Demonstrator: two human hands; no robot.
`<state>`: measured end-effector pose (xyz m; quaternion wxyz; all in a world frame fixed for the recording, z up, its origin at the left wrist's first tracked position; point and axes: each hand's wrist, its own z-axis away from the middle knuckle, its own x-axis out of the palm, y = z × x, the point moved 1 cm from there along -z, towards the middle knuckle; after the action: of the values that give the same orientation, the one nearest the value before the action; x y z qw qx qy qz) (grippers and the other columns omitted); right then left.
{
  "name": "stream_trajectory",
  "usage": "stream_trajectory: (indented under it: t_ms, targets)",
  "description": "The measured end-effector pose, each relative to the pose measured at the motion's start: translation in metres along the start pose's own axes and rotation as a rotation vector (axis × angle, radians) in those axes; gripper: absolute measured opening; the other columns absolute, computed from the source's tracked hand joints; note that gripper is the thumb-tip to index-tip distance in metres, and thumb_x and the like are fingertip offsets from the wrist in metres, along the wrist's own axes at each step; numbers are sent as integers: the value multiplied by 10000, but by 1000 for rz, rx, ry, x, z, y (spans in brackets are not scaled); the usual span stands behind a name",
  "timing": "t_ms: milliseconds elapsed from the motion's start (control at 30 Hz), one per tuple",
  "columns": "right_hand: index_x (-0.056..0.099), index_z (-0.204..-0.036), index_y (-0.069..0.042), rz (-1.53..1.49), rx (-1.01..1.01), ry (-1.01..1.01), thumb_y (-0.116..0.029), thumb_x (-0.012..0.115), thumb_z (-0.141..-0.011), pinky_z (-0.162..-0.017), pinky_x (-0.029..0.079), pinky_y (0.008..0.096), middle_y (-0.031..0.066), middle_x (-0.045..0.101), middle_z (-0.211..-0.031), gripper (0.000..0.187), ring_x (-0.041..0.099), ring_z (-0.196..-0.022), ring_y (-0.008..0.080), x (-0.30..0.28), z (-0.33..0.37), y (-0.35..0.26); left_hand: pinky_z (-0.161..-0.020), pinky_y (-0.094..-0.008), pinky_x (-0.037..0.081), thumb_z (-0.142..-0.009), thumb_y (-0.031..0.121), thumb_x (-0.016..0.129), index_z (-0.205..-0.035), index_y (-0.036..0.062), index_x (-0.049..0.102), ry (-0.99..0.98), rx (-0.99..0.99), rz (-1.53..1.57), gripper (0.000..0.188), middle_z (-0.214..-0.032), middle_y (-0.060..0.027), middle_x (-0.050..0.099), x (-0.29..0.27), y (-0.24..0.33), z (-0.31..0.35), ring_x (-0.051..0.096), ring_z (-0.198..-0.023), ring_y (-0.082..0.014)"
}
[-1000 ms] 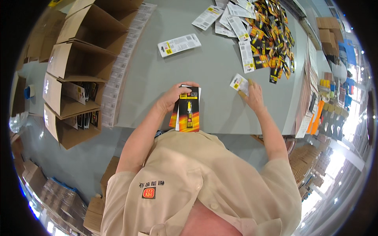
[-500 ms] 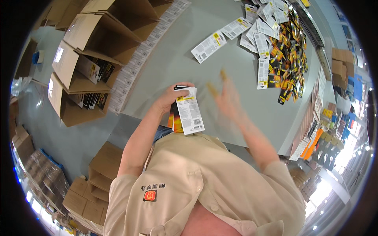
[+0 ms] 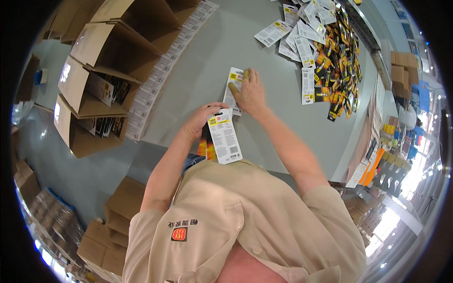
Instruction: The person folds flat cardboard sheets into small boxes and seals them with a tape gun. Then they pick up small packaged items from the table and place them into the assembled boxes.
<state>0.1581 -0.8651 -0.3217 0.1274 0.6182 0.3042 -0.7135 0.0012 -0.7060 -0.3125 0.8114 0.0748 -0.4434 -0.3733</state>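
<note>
My left hand (image 3: 198,123) is closed around a few flat blister cards, held upright near my belly. The front card (image 3: 225,139) shows a white printed back with a yellow band, and black-and-orange fronts peek out behind it. My right hand (image 3: 251,94) has tan covers on two fingertips. Its thumb and fingers are stretched apart, resting on a single white-backed card (image 3: 232,78) just beyond the held ones. The lower end of that card comes close behind my left hand's cards; whether they touch I cannot tell.
A heap of loose blister cards (image 3: 337,66) lies at the table's far right. Open cardboard boxes (image 3: 106,87) stand in a row at left, the nearer two containing cards. Beside them runs a strip of printed labels (image 3: 153,78). More cartons (image 3: 101,243) stand lower left.
My right hand has swung inward onto a card. That card has slid from farther up the table toward my left hand. My left hand keeps its cards in nearly the same place.
</note>
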Motion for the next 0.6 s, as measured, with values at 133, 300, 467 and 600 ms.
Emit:
stream_trajectory:
  t_ms: [133,300,467,600]
  targets:
    - [451,-1401,111,205,-75,176,-407,649,-942,-1145,341,487,274,418,-1493,720,378,-1410,434,-16,4,-19,-794,-315,587,-962,194,563,-1177,28,664,-15,-45,-35,289,-1034,-86,707,4,0,-1,710,-895,-179]
    - [453,-1408,66,39,-24,118,-367,643,-947,-1116,350,526,271,502,-1384,661,457,-1325,438,-17,28,-23,-854,-333,576,-983,236,550,-1203,21,632,-37,-3,-55,318,-1059,-114,711,-3,2,7,705,-942,-203]
    - [524,-1257,70,-448,371,-225,-280,638,-946,-1112,366,521,281,603,-1230,482,626,-1079,434,-61,32,-16,-828,-322,581,-1008,311,547,-1183,37,652,-130,-19,154,342,-1063,-101,718,3,2,9,707,-929,-185]
    - [514,-1256,61,-686,487,-403,-331,643,-946,-1124,376,491,305,585,-1283,516,639,-1072,428,-103,70,-41,-806,-339,590,-1014,391,556,-1193,42,632,-132,-53,194,400,-1048,-93,720,22,0,-2,703,-874,-195]
